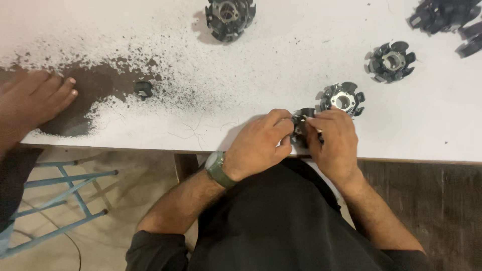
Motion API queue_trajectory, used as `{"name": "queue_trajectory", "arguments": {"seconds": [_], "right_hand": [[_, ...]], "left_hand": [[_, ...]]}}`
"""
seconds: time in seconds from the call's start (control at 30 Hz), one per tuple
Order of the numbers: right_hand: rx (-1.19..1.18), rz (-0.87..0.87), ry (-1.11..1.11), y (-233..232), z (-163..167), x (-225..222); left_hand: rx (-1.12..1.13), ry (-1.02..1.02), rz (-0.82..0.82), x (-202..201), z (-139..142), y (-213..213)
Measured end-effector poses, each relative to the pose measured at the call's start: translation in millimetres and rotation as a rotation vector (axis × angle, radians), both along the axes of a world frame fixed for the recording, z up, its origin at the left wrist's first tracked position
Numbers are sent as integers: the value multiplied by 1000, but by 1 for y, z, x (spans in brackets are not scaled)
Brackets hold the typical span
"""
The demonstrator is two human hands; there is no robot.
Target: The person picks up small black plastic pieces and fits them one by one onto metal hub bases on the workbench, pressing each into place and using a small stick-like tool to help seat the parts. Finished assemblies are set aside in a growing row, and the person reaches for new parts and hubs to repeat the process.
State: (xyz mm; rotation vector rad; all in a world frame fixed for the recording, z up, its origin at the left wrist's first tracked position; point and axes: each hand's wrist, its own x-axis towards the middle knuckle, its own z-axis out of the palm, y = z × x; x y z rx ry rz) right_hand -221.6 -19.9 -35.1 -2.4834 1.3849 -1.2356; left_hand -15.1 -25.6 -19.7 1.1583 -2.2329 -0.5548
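Note:
My left hand (261, 143) and my right hand (334, 143) meet at the near edge of a white table (281, 60). Both grip a small black round part with radial arms (303, 122), mostly hidden by my fingers. A green-strapped watch (217, 168) is on my left wrist. Just beyond my right hand lies a similar black part with a silver centre ring (343, 99).
More black round parts lie at the top centre (230, 17), right (391, 61) and top right corner (444, 14). A small black piece (144, 89) sits in dark worn patches on the left. Another person's hand (30, 100) rests on the table's left edge. A blue metal frame (60, 200) stands below.

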Motion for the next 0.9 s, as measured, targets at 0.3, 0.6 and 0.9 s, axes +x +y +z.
{"name": "queue_trajectory", "arguments": {"seconds": [0.3, 0.6, 0.9], "right_hand": [[3, -240, -75, -20, 2, -48], [18, -117, -214, 1, -12, -41], [486, 271, -302, -10, -12, 52]], "left_hand": [[-329, -223, 432, 81, 26, -150], [158, -599, 525, 60, 62, -172], [-170, -758, 200, 64, 74, -135]]}}
